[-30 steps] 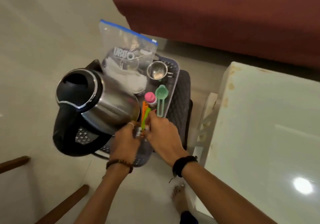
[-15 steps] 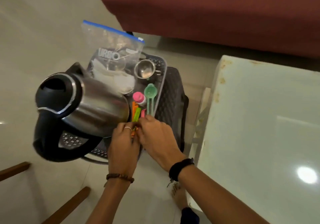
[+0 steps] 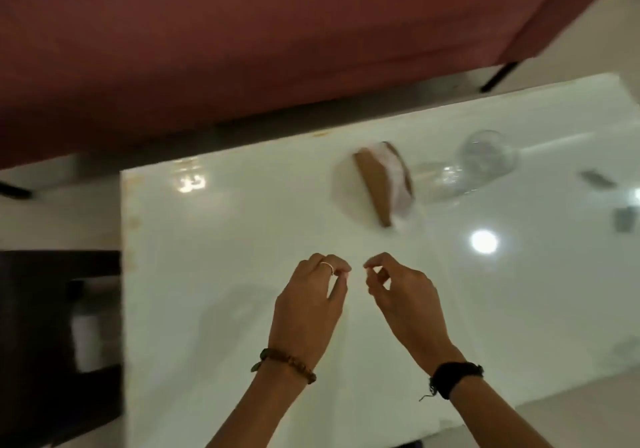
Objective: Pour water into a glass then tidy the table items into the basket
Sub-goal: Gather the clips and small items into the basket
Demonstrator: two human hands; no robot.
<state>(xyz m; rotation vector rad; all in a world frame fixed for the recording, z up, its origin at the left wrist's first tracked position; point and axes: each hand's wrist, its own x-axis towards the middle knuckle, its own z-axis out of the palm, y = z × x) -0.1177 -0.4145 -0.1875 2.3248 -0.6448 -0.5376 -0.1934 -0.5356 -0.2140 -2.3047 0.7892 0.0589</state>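
Note:
Both hands hover over the white glossy table [image 3: 225,240], near its front middle. My left hand [image 3: 310,305] and my right hand [image 3: 398,295] are a little apart, fingers loosely curled, with nothing in them. A clear glass [image 3: 485,157] stands at the far right of the table. Next to it, on its left, a brown holder with white napkins [image 3: 382,181] sits blurred. The basket and kettle are out of view.
A dark red sofa [image 3: 242,42] runs along the far side of the table. A dark piece of furniture [image 3: 52,343] stands at the left of the table. Small dark items [image 3: 623,219] lie at the table's right edge.
The view has swung right from the basket with the kettle to the table. Both hands have let go of the coloured items and now hang over the table.

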